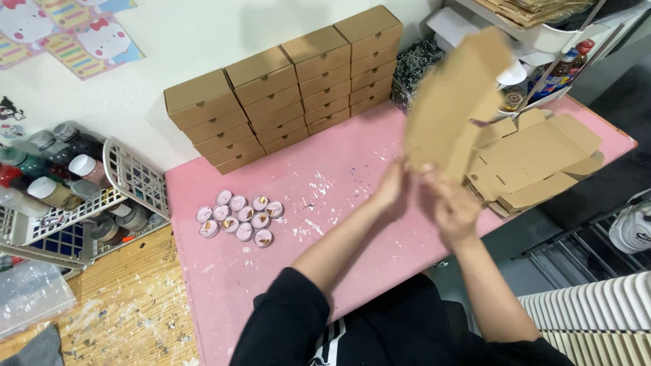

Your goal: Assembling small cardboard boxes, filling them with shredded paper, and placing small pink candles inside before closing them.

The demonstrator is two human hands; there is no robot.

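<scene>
Both hands, the left hand point(392, 193) and right hand point(453, 207), closed their fingers around a flat cardboard blank point(453, 108), raised upright above the pink table point(271, 285).

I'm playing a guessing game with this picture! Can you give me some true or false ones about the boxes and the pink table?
1. Both hands hold a flat cardboard box blank up above the pink table. True.
2. The folded brown boxes are stacked against the wall. True.
3. The little round pink pieces sit on the wooden floor. False: they lie on the pink table.
4. The left hand is resting on the table. False: it is raised, gripping the blank beside the right hand.
5. More flat blanks lie piled at the table's right end. True.
</scene>
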